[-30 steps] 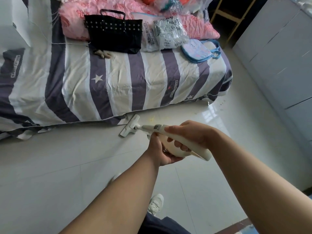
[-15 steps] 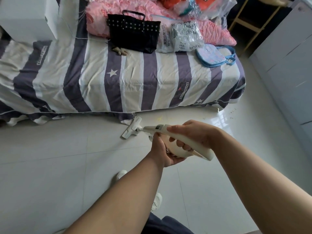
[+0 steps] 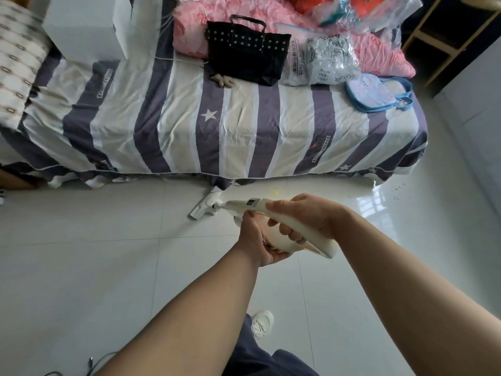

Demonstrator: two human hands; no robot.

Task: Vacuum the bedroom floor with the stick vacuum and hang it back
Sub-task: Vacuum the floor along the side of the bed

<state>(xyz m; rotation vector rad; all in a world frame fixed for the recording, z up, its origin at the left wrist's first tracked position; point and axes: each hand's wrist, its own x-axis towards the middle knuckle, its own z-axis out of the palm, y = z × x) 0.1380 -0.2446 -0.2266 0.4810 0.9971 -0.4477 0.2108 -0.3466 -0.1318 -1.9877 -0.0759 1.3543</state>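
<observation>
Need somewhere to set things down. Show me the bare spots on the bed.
Bare: the striped cover from the black handbag to the near edge, left to the white box. Crowded: the far side, with handbag, plastic packets, blue pouch and pink quilt.

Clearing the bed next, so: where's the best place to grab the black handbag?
The arched handle of the black handbag. The bag lies flat on the bed with that loop clear beyond its far edge, so reach through it from above.

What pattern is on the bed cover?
The bed cover has purple, white and beige stripes with white stars, clearest in the head view.
</observation>
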